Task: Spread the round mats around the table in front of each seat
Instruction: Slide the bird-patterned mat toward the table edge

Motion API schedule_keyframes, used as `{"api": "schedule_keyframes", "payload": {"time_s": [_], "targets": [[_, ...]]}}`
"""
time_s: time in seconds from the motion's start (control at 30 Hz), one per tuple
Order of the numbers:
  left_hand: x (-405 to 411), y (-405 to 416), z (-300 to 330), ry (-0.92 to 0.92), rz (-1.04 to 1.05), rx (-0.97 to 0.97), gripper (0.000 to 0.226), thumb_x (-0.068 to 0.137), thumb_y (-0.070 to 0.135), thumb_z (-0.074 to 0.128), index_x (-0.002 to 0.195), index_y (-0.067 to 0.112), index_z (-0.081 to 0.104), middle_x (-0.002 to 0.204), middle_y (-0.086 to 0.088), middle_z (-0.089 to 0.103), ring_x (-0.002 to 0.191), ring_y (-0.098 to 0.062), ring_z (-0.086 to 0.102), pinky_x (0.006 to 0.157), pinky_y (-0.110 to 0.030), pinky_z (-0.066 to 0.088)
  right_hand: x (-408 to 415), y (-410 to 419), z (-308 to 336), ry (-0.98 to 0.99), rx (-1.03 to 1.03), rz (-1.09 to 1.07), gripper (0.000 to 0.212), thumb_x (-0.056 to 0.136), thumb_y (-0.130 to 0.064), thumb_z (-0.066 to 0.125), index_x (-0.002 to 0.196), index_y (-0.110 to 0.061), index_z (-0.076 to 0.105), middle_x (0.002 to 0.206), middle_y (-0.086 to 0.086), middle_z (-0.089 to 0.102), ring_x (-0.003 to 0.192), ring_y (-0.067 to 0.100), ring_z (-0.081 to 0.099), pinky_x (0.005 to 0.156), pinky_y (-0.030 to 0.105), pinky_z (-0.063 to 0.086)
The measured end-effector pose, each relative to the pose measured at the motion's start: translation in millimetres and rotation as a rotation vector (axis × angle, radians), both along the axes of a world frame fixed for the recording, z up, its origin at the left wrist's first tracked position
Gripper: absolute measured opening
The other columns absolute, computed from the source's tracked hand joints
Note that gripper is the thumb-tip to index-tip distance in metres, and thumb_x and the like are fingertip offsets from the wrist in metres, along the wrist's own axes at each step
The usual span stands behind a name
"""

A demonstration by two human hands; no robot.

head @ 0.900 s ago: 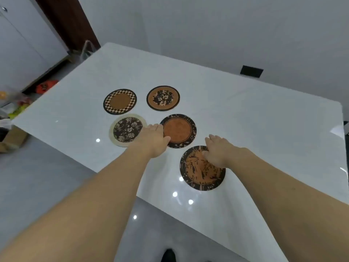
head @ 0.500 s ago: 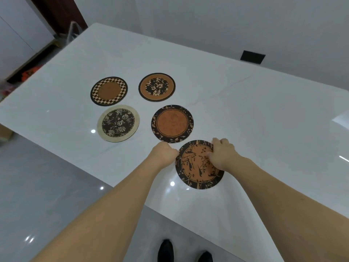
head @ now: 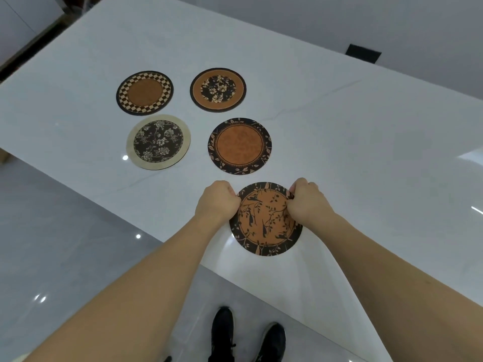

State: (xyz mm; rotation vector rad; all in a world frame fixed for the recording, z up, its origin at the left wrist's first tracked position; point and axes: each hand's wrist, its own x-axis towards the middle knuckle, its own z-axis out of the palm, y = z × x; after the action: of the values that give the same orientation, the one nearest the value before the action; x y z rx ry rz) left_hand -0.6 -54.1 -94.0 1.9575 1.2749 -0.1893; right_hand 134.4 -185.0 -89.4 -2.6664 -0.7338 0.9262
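Five round mats on glossy white table, grey tile floor, both hands' fingers gripping nearest mat.

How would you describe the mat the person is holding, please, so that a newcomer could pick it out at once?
On the white marble-look table, five round mats lie grouped. The one nearest the table's near edge is the round orange mat with black branches and birds, gripped at its far rim by the left hand and right hand. Its neighbours show checks, flowers or a plain orange centre.
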Motion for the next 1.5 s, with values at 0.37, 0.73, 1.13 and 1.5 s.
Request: {"api": "schedule_keyframes", "payload": {"time_s": [0.37, 0.73, 1.13, 1.5], "targets": [[-49, 4, -1, -0.017, -0.077, -0.058, 0.012, 0.084, 0.019, 0.067, 0.077, 0.011, 0.062, 0.087, -0.008, 0.068, 0.083, -0.023, 0.064, 0.075, -0.035, 0.054, -36, -4, -5, -0.032, 0.018, 0.089, 0.026, 0.087, -0.014, 0.053, 0.113, -0.013, 0.048, 0.112, 0.011, 0.050, 0.094, 0.026, 0.055, 0.075, 0.036, 0.052], [-77, -5, -12, -0.084, -0.075, -0.003, 0.012, 0.087, 0.021, 0.064, 0.081, 0.011, 0.063, 0.080, 0.000, 0.063, 0.075, -0.017, 0.059, 0.058, -0.023, 0.042, -56, -8, -7, -0.049, 0.038, 0.092, 0.026, 0.088, -0.014, 0.056, 0.112, -0.014, 0.048, 0.113, 0.010, 0.050, 0.088, 0.022, 0.052, 0.070, 0.032, 0.048], [-83, -9, -14, -0.107, -0.102, 0.057, 0.011, 0.087, 0.019, 0.061, 0.078, 0.014, 0.059, 0.080, 0.001, 0.060, 0.075, -0.018, 0.056, 0.057, -0.025, 0.039, -61, -9, -9, -0.064, 0.037, 0.093, 0.026, 0.089, -0.016, 0.054, 0.114, -0.015, 0.047, 0.116, 0.011, 0.049, 0.089, 0.021, 0.047, 0.072, 0.033, 0.046], [-87, -13, -13, -0.118, -0.085, 0.087, 0.008, 0.086, 0.017, 0.061, 0.082, 0.011, 0.063, 0.077, 0.002, 0.059, 0.077, -0.020, 0.057, 0.064, -0.026, 0.043, -64, -9, -13, -0.077, 0.045, 0.080, 0.025, 0.089, -0.016, 0.055, 0.113, -0.016, 0.047, 0.115, 0.010, 0.050, 0.090, 0.021, 0.047, 0.073, 0.034, 0.048]]}}
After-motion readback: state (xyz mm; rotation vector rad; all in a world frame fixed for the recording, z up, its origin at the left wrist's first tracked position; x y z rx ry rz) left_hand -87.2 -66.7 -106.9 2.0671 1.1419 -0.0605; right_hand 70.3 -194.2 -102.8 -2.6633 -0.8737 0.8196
